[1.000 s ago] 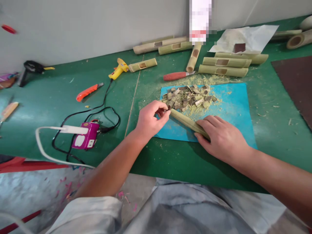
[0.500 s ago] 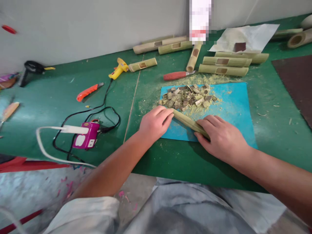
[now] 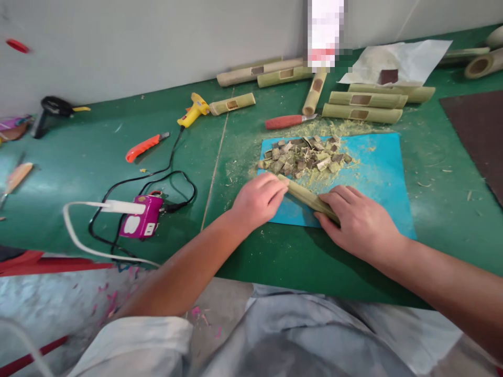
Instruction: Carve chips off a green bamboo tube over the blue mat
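A pale green bamboo tube [image 3: 304,195] slants over the blue mat [image 3: 389,178], its left end higher in the picture than its right. My left hand [image 3: 261,198] is closed at its far left end, with the fingertips bent over it. Around the near right end my right hand [image 3: 357,220] is wrapped, thumb below and fingers on top. Just beyond the tube lies a heap of bamboo chips and shavings [image 3: 304,157] on the mat. The tube's underside and both gripped ends are hidden by my hands.
Behind the mat lie a red-handled knife [image 3: 285,122] and several bamboo tubes with cut windows [image 3: 361,113]. To the left are an orange utility knife [image 3: 145,147], a yellow glue gun [image 3: 194,110] and a purple power adapter [image 3: 143,217] with cables. Brown sandpaper-like sheet [image 3: 477,125] lies right.
My left hand has slid a little to the right, nearer my right hand. My right hand and the bamboo tube stay almost in place. The whole view has shifted slightly.
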Demonstrator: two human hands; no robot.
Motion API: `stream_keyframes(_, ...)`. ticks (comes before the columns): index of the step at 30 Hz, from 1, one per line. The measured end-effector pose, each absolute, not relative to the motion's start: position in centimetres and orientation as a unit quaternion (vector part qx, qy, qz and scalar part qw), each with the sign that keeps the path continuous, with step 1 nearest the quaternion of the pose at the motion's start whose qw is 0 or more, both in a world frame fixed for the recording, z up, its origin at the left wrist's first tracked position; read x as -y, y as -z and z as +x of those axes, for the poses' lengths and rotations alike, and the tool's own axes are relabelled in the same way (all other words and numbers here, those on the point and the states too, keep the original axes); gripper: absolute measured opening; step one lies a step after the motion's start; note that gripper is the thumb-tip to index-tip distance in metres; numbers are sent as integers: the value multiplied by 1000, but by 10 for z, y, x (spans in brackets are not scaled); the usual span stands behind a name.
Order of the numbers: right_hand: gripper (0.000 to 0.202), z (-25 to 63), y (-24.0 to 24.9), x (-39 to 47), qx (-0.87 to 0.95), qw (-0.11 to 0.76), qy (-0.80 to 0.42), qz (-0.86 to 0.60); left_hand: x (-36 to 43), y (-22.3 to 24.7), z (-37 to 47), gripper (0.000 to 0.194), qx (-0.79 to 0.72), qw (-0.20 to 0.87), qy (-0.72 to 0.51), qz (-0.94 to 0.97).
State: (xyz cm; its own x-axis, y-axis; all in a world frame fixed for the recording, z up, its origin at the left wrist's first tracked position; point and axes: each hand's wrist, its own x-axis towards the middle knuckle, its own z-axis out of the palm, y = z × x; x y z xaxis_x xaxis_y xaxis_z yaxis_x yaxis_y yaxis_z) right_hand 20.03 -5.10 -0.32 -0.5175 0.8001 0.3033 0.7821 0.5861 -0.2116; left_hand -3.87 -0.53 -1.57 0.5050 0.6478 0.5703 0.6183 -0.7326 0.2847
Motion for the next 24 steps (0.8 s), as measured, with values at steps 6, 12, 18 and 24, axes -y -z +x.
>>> stream_keyframes(6,20,201,4,51,867,195,-31,-457,6,15,-38,15,-362,3,-325,874)
stream_keyframes(12,21,200,5,51,860,202,-38,-467,7,16,-36,16,-379,-18,-328,865)
stream_keyframes(18,22,196,4,53,859,192,-31,-474,6,17,-37,17,-386,-26,-325,863)
stream_keyframes(24,22,196,4,54,859,182,-27,-478,7,17,-33,20,-372,-31,-314,873)
